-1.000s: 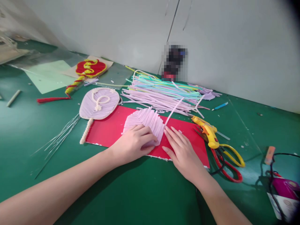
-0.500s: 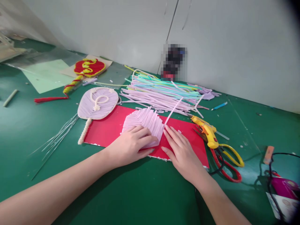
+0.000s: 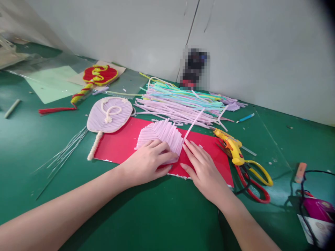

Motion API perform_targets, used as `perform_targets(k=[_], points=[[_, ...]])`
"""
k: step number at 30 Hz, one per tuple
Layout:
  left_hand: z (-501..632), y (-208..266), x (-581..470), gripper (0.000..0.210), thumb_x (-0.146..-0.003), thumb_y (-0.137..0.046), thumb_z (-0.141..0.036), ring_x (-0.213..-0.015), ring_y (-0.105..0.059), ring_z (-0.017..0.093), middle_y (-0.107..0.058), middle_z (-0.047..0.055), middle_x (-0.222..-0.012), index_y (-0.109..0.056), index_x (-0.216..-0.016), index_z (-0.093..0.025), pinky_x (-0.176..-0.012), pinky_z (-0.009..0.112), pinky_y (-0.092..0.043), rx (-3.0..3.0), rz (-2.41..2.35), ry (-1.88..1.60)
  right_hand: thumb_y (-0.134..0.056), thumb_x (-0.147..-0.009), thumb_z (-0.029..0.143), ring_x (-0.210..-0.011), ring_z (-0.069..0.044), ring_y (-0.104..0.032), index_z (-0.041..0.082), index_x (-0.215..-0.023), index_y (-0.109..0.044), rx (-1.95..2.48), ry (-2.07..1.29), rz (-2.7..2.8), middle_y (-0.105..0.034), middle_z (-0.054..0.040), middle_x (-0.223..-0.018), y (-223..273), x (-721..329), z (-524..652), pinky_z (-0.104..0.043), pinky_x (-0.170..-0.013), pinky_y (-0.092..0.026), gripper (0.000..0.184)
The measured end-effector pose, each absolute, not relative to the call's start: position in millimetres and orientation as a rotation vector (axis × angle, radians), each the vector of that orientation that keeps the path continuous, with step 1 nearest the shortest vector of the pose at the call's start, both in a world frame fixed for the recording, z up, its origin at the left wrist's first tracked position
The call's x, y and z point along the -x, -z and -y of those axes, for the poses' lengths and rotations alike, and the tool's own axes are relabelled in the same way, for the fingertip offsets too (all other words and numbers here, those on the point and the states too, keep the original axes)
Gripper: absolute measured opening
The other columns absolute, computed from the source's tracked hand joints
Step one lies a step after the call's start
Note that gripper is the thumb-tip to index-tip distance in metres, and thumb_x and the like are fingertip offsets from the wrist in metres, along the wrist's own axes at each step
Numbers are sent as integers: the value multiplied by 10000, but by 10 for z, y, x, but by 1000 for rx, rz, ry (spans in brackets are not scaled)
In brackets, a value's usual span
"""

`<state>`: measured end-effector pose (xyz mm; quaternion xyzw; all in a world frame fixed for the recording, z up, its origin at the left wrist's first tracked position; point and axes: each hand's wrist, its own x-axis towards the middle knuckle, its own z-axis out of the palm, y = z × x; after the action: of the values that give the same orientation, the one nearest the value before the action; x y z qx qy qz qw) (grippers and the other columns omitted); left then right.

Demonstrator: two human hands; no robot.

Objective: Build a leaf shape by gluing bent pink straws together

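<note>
A panel of pale lilac pipe cleaners point(image 3: 157, 130) laid in slanting rows lies on a red board point(image 3: 117, 143). My left hand point(image 3: 149, 158) rests on its lower part, fingers bent lightly and the thumb apart, with that area hidden beneath. My right hand point(image 3: 200, 165) lies at the panel's right edge, fingers stretched out over the board. Its fingertips touch the lower end of a single lilac pipe cleaner point(image 3: 195, 123), which slants up to the right along that edge. At the left, a finished-looking lilac fan point(image 3: 117, 118) with a cream rim and twisted handle overlaps the board.
Behind the board lies a heap of coloured pipe cleaners point(image 3: 178, 104). A yellow glue gun point(image 3: 234, 150) and red-and-yellow-handled scissors point(image 3: 261, 195) lie on the right. Thin wires point(image 3: 64, 155) and a red fan point(image 3: 101, 75) are on the left. A wall point(image 3: 117, 31) stands behind.
My left hand has shifted very slightly to the right over the panel. My right hand and the single pipe cleaner look almost unmoved.
</note>
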<state>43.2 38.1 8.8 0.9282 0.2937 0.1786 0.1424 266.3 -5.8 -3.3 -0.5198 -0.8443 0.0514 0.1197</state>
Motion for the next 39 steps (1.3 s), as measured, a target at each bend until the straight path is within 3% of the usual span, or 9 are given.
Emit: perform_targets(k=[31,39], points=[[-378,-94,-428,284,-930,-446,-284,-905,-536,204,-590,72,-956,-607,-1156,-228,-835,348,-435,-2722,-849,-490,-351,-960,399,-1387,-239,-286,209,-1458,-290,1530,-157,2489,-333,-47,-1500,12,-2686,52,-481,-1102,-335,536],[-333,-143,-399,305,-953,-385,-238,-969,-540,200,-573,72,-1082,-574,-1192,-218,-858,336,-449,-2710,-860,-442,-302,-968,432,-1418,-191,-202,194,-1463,-265,1543,-263,2623,-259,-4,-1527,-70,-2768,24,-436,-1159,-244,551]])
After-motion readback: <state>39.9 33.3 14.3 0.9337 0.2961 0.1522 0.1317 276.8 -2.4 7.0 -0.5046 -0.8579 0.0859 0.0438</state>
